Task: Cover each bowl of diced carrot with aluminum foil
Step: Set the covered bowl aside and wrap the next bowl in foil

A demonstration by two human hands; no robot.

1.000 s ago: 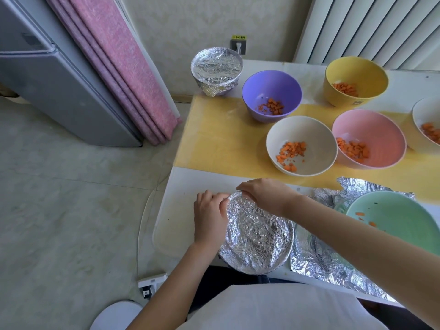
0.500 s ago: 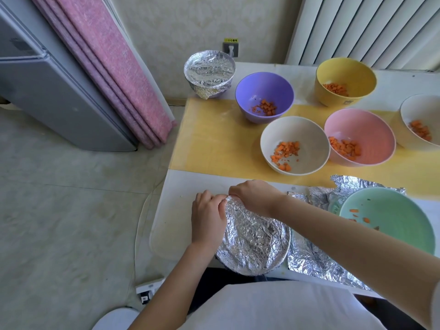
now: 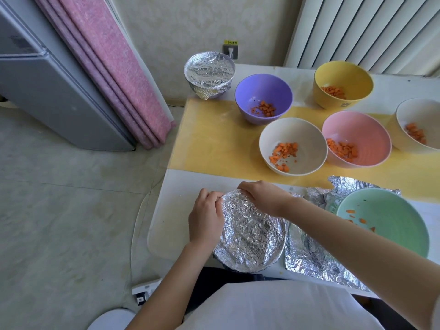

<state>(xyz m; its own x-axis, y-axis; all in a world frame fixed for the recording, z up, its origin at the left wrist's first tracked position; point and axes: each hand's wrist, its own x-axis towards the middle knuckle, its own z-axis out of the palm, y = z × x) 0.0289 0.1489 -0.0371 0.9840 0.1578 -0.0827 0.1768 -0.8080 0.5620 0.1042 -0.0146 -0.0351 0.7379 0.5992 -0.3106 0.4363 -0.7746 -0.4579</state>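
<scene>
A white table [image 3: 181, 186] is filling the right of the frame. At lower centre both hands are crimping the foil-wrapped bowl [image 3: 248, 234] — left hand [image 3: 206, 220] curling over its left rim, right hand [image 3: 262, 196] over its far rim, fingertips close together. The green bowl [image 3: 390, 225] is waiting uncovered at lower right on a loose foil sheet [image 3: 309, 258], nearer the right hand.
</scene>
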